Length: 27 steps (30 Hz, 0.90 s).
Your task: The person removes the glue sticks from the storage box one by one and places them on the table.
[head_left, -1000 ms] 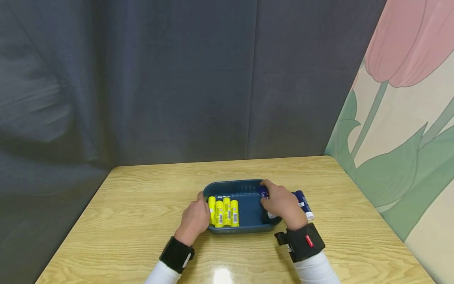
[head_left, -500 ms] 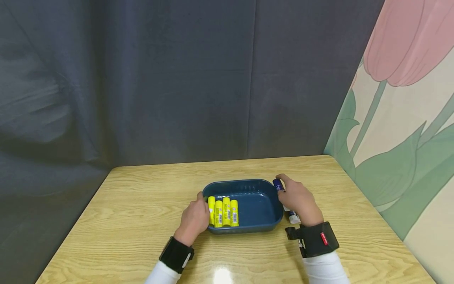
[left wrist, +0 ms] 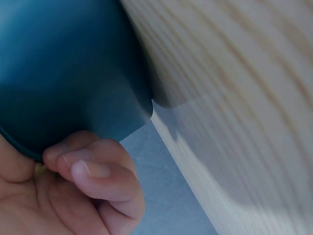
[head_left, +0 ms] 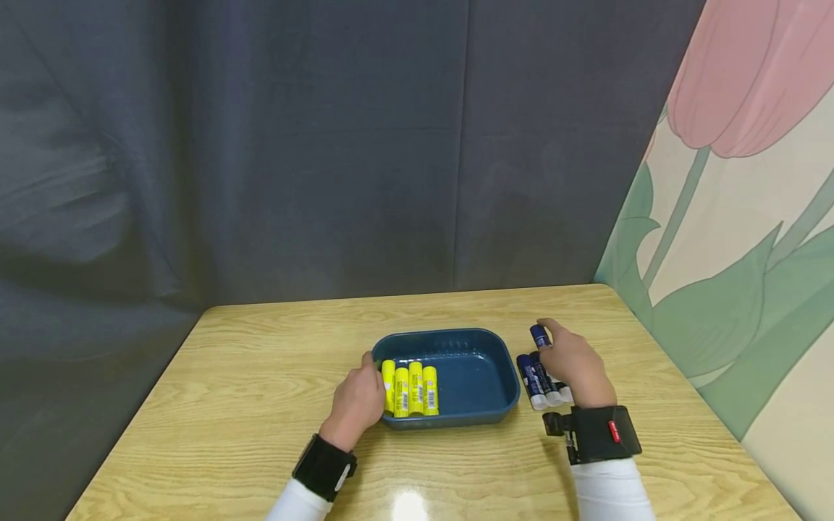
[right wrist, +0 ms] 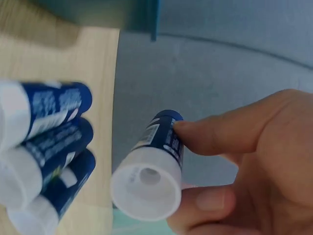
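My left hand [head_left: 358, 398] grips the left rim of a dark blue tray [head_left: 478, 418]; in the left wrist view its curled fingers [left wrist: 105, 169] lie against the tray's outer wall [left wrist: 63, 63]. Inside the tray, at its left end, several yellow glue sticks [head_left: 416, 388] lie side by side. To the right of the tray, my right hand [head_left: 576, 365] pinches a navy blue glue stick [right wrist: 159, 139] between thumb and fingers, its hollow white end facing the wrist camera. Three more navy glue sticks [right wrist: 54, 142] with white ends lie together on the table below that hand.
The wooden table [head_left: 260, 420] carries everything. A dark grey curtain [head_left: 339, 159] hangs behind its far edge, and a wall with painted tulips [head_left: 749, 289] stands along the right.
My right hand has moved from inside the tray's right end out to the right, still pinching a navy glue stick, uncovering other navy sticks beside the tray. My left hand has stayed on the rim.
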Each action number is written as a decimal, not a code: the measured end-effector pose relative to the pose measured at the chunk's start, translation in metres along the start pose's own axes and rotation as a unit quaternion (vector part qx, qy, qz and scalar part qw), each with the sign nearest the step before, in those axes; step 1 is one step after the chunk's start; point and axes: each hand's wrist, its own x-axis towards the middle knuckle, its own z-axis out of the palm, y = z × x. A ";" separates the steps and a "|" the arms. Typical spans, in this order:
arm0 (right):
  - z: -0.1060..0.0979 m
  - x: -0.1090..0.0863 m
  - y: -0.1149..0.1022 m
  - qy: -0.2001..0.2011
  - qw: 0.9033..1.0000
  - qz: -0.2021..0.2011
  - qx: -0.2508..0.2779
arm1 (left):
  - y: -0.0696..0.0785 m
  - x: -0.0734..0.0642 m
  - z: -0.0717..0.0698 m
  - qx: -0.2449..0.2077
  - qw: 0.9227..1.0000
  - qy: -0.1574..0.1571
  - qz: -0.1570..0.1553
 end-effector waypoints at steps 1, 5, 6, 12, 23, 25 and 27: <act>0.000 0.001 0.003 -0.001 1.000 0.005 0.001 | 0.000 0.000 0.000 0.001 1.000 0.000 -0.001; -0.001 0.003 0.015 0.001 1.000 0.023 0.004 | 0.000 0.001 0.000 0.001 1.000 0.001 0.001; -0.002 0.004 0.018 0.002 1.000 0.027 0.004 | 0.000 0.001 0.000 0.001 1.000 0.002 0.001; -0.002 0.006 0.030 0.002 0.998 0.060 0.010 | 0.000 0.001 0.000 0.001 1.000 0.002 0.002; 0.001 0.011 0.046 -0.014 0.995 0.103 0.011 | 0.000 0.001 0.000 -0.001 1.000 0.001 0.005; 0.002 0.012 0.048 -0.017 0.995 0.101 0.008 | 0.000 0.000 0.000 0.001 1.000 0.003 0.007; 0.002 0.012 0.050 -0.019 0.995 0.099 0.003 | -0.001 0.000 0.000 0.002 1.000 0.005 0.008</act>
